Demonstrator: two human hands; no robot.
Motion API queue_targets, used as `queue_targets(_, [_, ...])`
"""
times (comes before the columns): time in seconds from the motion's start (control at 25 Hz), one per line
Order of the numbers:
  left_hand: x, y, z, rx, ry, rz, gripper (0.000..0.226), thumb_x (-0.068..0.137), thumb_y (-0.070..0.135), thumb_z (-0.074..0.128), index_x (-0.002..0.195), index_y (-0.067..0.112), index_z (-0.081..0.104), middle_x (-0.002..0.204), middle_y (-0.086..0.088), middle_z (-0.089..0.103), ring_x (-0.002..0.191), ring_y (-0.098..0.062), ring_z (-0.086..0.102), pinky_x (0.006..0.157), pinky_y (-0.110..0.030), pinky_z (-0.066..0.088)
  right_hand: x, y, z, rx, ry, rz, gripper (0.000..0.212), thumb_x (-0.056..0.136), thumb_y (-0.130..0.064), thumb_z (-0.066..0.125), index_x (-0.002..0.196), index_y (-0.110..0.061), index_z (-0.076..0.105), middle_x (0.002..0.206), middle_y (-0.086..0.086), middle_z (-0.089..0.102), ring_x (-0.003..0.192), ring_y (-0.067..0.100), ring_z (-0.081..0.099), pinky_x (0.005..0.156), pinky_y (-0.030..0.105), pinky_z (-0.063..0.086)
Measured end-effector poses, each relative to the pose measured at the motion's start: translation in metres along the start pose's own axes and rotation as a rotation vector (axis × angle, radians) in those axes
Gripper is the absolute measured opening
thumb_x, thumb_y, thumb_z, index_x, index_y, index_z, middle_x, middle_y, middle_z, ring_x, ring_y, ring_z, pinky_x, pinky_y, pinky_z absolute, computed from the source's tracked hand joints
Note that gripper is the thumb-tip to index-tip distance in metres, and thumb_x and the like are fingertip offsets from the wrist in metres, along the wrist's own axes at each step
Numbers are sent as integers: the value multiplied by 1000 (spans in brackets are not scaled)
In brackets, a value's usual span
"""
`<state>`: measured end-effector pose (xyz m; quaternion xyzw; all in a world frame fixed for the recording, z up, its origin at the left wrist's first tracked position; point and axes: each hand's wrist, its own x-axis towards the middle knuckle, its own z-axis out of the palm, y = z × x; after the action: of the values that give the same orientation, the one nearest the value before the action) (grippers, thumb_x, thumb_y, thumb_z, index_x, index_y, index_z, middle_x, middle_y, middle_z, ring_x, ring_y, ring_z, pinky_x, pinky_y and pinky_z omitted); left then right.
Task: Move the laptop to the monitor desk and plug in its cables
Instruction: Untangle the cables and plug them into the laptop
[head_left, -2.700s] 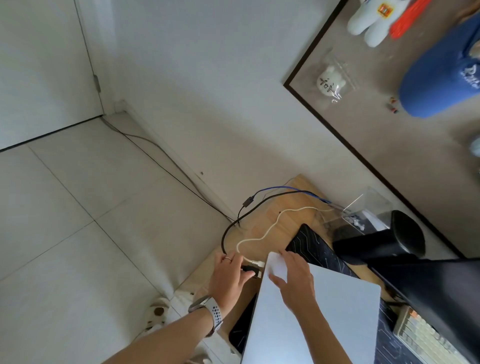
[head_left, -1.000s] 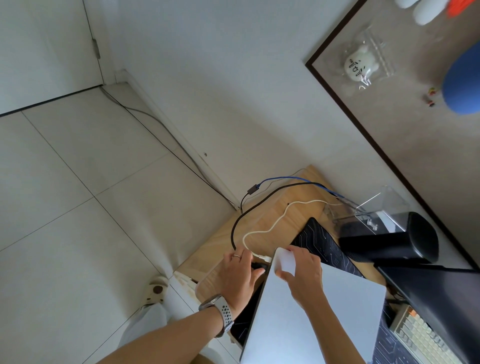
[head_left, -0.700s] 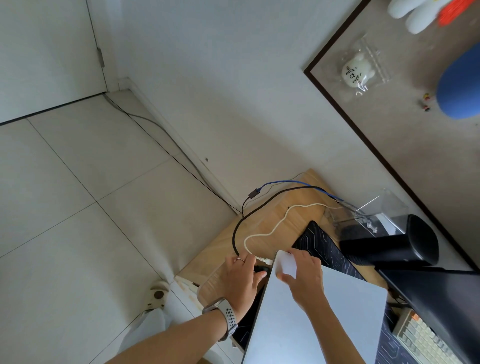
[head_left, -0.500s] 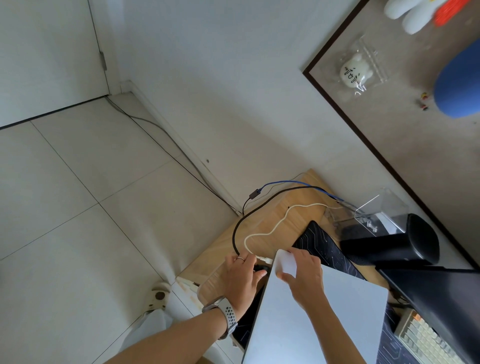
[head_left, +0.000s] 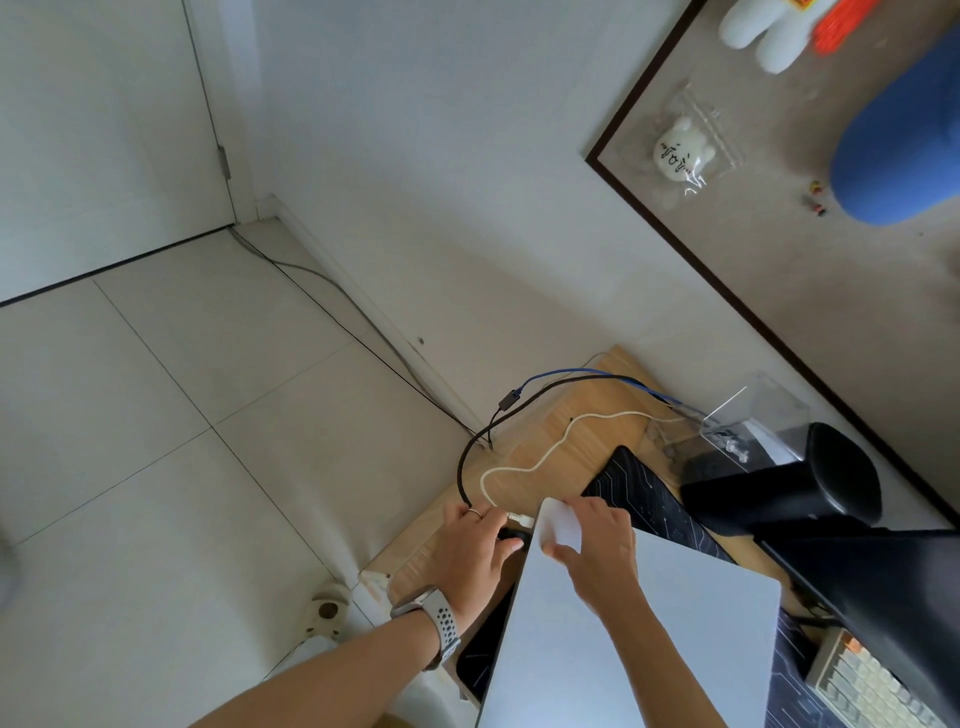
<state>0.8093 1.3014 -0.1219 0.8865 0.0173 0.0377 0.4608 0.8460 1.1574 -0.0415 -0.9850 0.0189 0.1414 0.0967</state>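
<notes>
A closed silver laptop lies on a black desk mat on the wooden desk. My right hand presses down on the laptop's far left corner. My left hand, with a ring and a watch, pinches the black plug of a black cable against the laptop's left edge. Just beyond it, the white cable ends in a plug at that same edge. The ports themselves are hidden by my fingers.
A black monitor and a black cylindrical speaker stand at the right, with a keyboard below. A clear plastic box sits at the desk's back. A blue cable hangs off the desk edge. Tiled floor lies to the left.
Both hands stay at the laptop's left corner. The left fingers have shifted slightly at the black plug; the view has drifted a little.
</notes>
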Motion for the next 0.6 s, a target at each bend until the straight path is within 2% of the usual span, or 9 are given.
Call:
queue_targets(0.12, [0,0,-1,-3,2,8,20,79,34,71,79,16,60,75,6,61,78,-14,37,58,-25,43,0,2,-1,-19,0,-21,52,80,-38,67,127,-25,47,124,-7,52,109,15,38,94,29,35])
queue_targets(0.32, [12,7,-23,-11,-40,-1,26,82,35,69,78,9,69,68,-2,66,78,-17,38,76,-27,34,0,3,-8,-80,-13,-58,54,83,-45,62,130,-27,43,126,-7,51,113,17,40,94,28,35])
queue_targets(0.44, [29,12,-47,-20,72,-40,34,85,46,60,72,15,65,61,10,59,69,-11,42,78,-30,29,0,6,-13,-99,-44,-87,56,83,-50,60,131,-27,42,129,-7,49,117,19,40,97,30,34])
queue_targets(0.52, [42,17,-61,-22,138,-75,30,87,42,59,78,14,65,65,13,55,69,-1,40,80,-29,27,2,7,-16,-86,-59,-104,55,85,-52,57,131,-26,43,129,-6,51,118,20,42,98,31,34])
queue_targets(0.6, [54,24,-70,-23,181,-116,25,89,36,60,85,11,65,74,7,58,78,-10,41,79,-27,26,5,10,-19,-32,-79,-106,53,86,-51,55,131,-26,45,130,-4,52,119,21,43,100,33,34])
